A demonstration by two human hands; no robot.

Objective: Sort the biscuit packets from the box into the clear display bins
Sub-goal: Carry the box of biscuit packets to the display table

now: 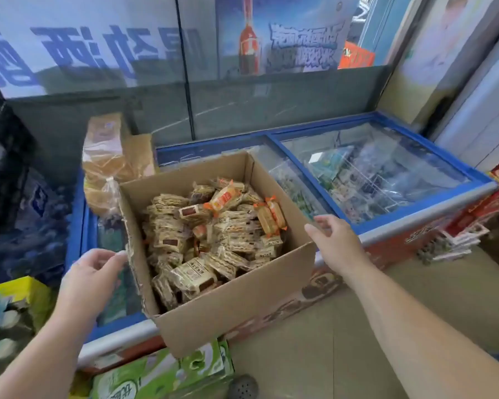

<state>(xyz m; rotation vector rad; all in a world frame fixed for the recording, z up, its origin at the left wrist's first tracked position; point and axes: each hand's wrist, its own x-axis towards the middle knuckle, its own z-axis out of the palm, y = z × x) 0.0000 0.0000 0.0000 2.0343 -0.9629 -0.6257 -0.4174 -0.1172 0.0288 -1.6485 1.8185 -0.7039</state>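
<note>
An open cardboard box [236,306] stands on the glass lid of a chest freezer. Inside lie several beige biscuit packets [193,273] with brown labels and a few orange-wrapped packets [270,217]. My left hand [88,279] hovers at the box's left wall, fingers loosely curled and empty, fingertips close to the torn edge. My right hand [336,240] is at the box's right wall, fingers relaxed, holding nothing. No clear display bins are in view.
The blue-framed chest freezer [415,217] stretches right under sliding glass lids. Bagged bread or snacks [107,165] lean behind the box's left corner. Green cartons [162,372] sit on the floor below. Red boxes [490,203] are stacked at right. Tiled floor lies right of my arm.
</note>
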